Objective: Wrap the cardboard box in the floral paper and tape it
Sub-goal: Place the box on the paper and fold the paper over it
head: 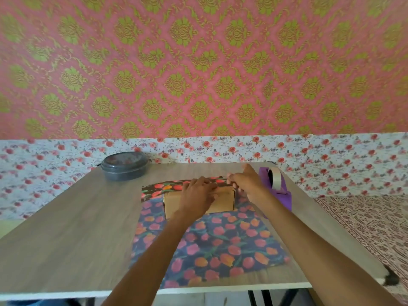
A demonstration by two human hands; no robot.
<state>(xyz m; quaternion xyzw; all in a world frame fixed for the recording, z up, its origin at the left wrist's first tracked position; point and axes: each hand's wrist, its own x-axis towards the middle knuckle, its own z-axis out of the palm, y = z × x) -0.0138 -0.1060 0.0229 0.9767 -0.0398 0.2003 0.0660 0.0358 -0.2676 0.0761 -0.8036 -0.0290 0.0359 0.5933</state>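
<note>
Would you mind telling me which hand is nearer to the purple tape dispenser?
Right. The right hand pinches the edge of the floral paper just left of the purple tape dispenser; the left hand lies on the cardboard box, farther left.

A dark lidded container [124, 165] sits on the wooden table [66, 228].

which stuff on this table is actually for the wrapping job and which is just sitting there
For the job: cardboard box, floral paper under it, purple tape dispenser, left hand and right hand at the paper's raised far edge.
Just lying about: dark round lidded container on the table's far left corner.
</note>
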